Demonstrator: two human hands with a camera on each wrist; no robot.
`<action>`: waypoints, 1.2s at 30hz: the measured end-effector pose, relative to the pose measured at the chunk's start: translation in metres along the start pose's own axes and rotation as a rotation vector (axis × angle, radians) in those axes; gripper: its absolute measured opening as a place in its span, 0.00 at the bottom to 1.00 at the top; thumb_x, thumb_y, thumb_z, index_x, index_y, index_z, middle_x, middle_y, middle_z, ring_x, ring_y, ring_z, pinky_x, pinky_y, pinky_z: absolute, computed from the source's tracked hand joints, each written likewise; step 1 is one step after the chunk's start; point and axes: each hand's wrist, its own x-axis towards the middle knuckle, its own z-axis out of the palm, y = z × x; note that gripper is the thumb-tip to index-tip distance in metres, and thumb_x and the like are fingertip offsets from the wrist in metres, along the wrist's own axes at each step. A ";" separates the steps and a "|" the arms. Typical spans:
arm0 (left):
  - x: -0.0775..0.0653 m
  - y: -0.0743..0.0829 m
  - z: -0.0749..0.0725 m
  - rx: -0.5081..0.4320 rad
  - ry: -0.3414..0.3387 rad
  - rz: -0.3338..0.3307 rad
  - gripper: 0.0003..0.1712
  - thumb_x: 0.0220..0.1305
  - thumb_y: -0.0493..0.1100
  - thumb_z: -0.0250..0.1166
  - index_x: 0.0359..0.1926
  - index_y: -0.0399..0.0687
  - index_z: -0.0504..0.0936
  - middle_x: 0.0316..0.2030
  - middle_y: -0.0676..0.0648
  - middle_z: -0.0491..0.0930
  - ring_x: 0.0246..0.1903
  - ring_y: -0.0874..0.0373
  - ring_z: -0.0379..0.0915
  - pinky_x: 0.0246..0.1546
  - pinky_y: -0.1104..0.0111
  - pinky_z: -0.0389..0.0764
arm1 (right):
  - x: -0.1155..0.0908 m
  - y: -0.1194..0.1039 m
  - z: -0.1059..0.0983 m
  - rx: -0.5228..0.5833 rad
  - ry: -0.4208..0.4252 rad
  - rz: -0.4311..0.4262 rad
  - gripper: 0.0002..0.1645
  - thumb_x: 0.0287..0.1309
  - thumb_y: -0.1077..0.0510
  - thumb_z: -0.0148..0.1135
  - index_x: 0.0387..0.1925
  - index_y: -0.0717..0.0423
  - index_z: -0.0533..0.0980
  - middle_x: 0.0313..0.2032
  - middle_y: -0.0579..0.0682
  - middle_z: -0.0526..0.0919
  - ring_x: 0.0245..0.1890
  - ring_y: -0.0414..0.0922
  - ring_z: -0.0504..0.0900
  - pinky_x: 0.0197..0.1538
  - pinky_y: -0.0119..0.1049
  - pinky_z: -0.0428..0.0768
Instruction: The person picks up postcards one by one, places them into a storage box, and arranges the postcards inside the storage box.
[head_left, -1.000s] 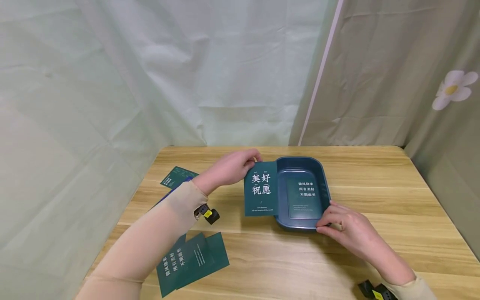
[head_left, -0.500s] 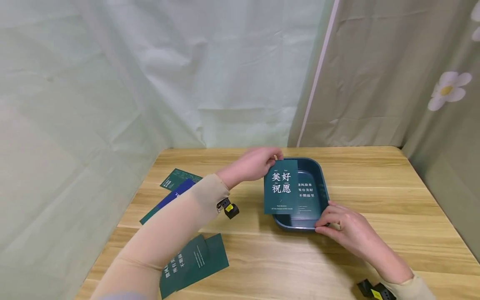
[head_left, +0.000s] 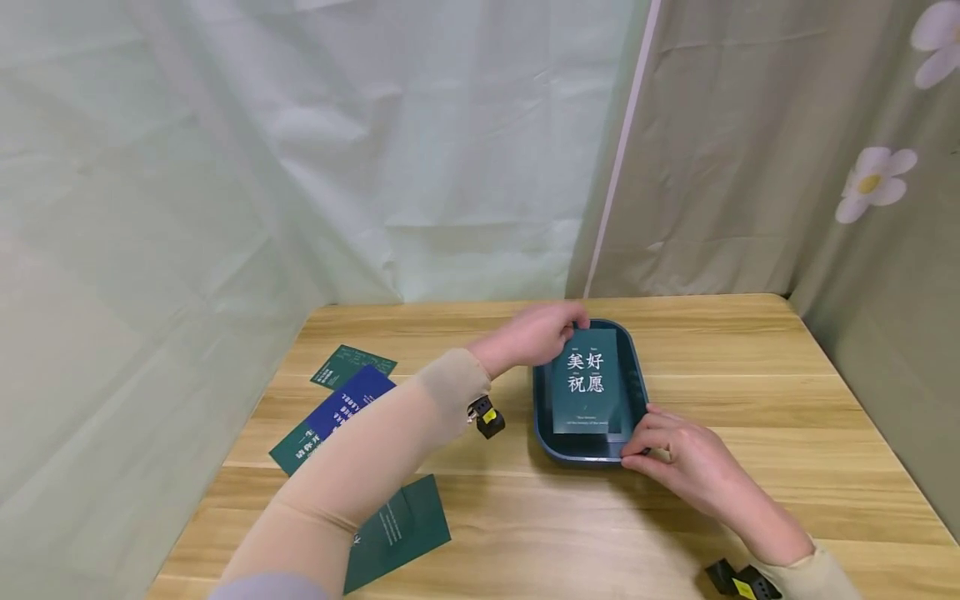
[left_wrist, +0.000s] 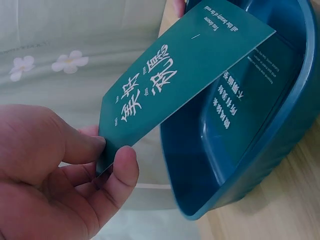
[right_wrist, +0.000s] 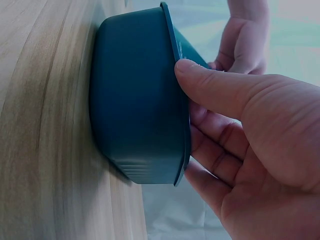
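Note:
My left hand [head_left: 534, 335] pinches a dark green card [head_left: 585, 387] with large white characters by its far left corner. In the left wrist view the card [left_wrist: 170, 75] hangs tilted over a dark blue plastic box [left_wrist: 187, 175], thumb on one face and fingers behind. Another green card [left_wrist: 245, 95] lies flat on the floor of the box; from the head view the held card covers most of it. My right hand [head_left: 678, 450] grips the near right corner of the box's rim, with the thumb [right_wrist: 200, 75] outside and the fingers reaching over the edge.
Left on the wooden table [head_left: 750, 400] lie a small green card [head_left: 352, 364] and a blue-and-green card [head_left: 351, 400]. Nearer, other green cards [head_left: 405, 525] overlap, partly hidden under my left forearm. A curtain [head_left: 450, 150] hangs behind the table.
My left hand has carried the pinched card rightward, from beside the box to above its inside. The right hand keeps its grip on the rim.

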 end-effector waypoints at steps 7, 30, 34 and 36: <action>0.010 -0.004 0.010 -0.022 -0.017 -0.006 0.15 0.85 0.32 0.55 0.62 0.44 0.83 0.57 0.44 0.86 0.48 0.53 0.81 0.52 0.63 0.82 | 0.000 -0.001 -0.001 -0.002 0.003 -0.003 0.21 0.51 0.62 0.89 0.31 0.29 0.89 0.35 0.21 0.81 0.61 0.58 0.88 0.64 0.62 0.82; 0.029 -0.020 0.043 -0.200 -0.195 -0.128 0.13 0.84 0.31 0.57 0.62 0.44 0.79 0.50 0.44 0.82 0.30 0.58 0.84 0.35 0.71 0.85 | -0.004 -0.009 -0.001 -0.002 -0.001 -0.002 0.23 0.49 0.63 0.90 0.30 0.28 0.88 0.35 0.21 0.81 0.61 0.58 0.88 0.66 0.61 0.81; 0.029 -0.021 0.046 -0.179 -0.217 -0.146 0.18 0.81 0.32 0.64 0.66 0.45 0.78 0.51 0.44 0.80 0.33 0.57 0.83 0.35 0.73 0.85 | -0.005 -0.010 -0.001 -0.007 0.007 -0.016 0.23 0.49 0.63 0.90 0.31 0.29 0.89 0.35 0.21 0.81 0.61 0.59 0.87 0.65 0.61 0.81; 0.029 -0.021 0.048 -0.140 -0.218 -0.134 0.21 0.79 0.33 0.68 0.67 0.44 0.78 0.53 0.43 0.81 0.37 0.56 0.83 0.37 0.73 0.86 | -0.005 -0.010 0.000 -0.015 0.016 -0.029 0.23 0.48 0.63 0.90 0.31 0.29 0.89 0.35 0.21 0.81 0.61 0.60 0.87 0.64 0.61 0.82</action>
